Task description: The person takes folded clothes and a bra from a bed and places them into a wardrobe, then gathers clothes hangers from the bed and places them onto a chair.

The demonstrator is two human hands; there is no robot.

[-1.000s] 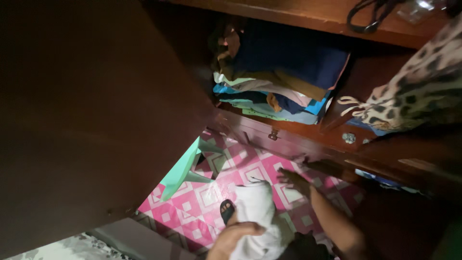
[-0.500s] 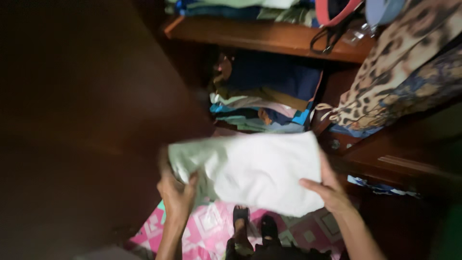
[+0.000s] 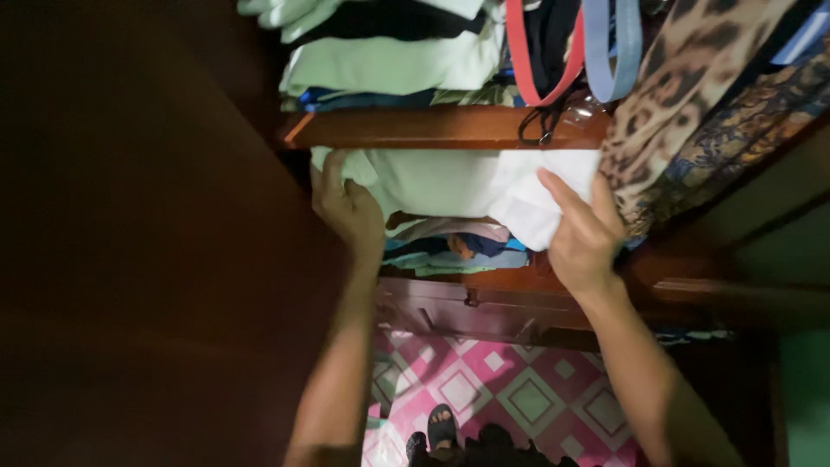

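Gripping a folded white cloth (image 3: 467, 186) at both ends, level, right in the mouth of the lower compartment, just under the shelf (image 3: 432, 128). Resting on, or a hair above, the stack (image 3: 454, 246) of folded clothes at 6 o'clock of it; hard to tell which in this light.

Left hand (image 3: 346, 207) at the cloth's 9 o'clock end, fingers curled shut round the edge. Right hand (image 3: 584, 233) at the 3 o'clock end, thumb on top, fingers tucked beneath, pinching the corner.

Looks like the putting-away step, midway: front edge at the opening, far edge hidden in the dark behind.

Next move, by the look of it, calls for a flat, even push from both ends, keeping the fold from buckling against the shelf above and from dragging the stack's top layer back. Also calls for care at 3 o'clock, with leopard-print fabric (image 3: 683, 78) hanging just beside the right hand, close enough to snag.

Further out: another pile (image 3: 389, 65) of pale and dark clothes on top of the shelf at 12 o'clock, a red strap (image 3: 540, 60) looping down over its front. Drawer front (image 3: 450, 307) at 6 o'clock below the stack. Dark door (image 3: 130, 259) filling everything at 9 o'clock. Pink patterned floor (image 3: 519, 389) far down at 6 o'clock, black sandal (image 3: 443, 425) on it.
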